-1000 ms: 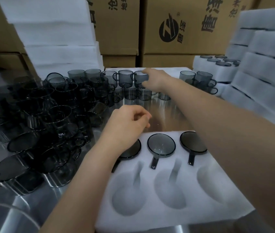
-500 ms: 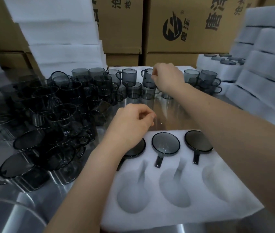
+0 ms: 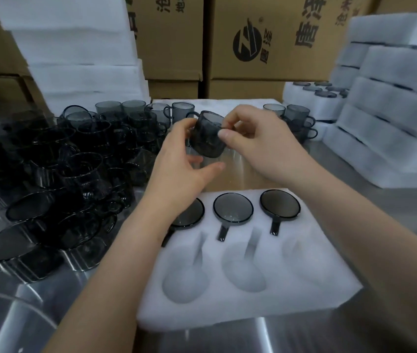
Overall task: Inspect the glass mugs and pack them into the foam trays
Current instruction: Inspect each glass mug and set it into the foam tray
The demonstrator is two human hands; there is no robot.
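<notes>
**A:** Where is the glass mug point(image 3: 208, 137) sitting right now?

**B:** It is hanging in the air at the centre of the frame, above the shiny surface point(image 3: 393, 220) and just beyond the far edge of the foam tray point(image 3: 253, 304). It is tilting, with its handle showing at its upper left.

**A:** What are the hands doing?

**B:** The left hand point(image 3: 177, 161) is gripping it from the left, fingers curling round its side and thumb stretching beneath the base. The right hand point(image 3: 261, 146) is pinching it from the right, thumb pressing on the outer wall and forefinger curling at the rim.

**A:** And the tray?

**B:** It is lying at lower centre. Three mugs point(image 3: 233, 208) are sitting mouth up in its far row, handles pointing toward the camera, and the left one is partly hiding behind the left wrist. The near row is showing bare hollows.

**A:** Anything else?

**B:** A heap of dark mugs point(image 3: 62, 174) is crowding the left of the frame, and a few more mugs point(image 3: 296, 118) are standing right of centre. White foam stacks point(image 3: 393, 110) are rising along the right edge and at the upper left, with cardboard boxes point(image 3: 266, 39) standing behind.
</notes>
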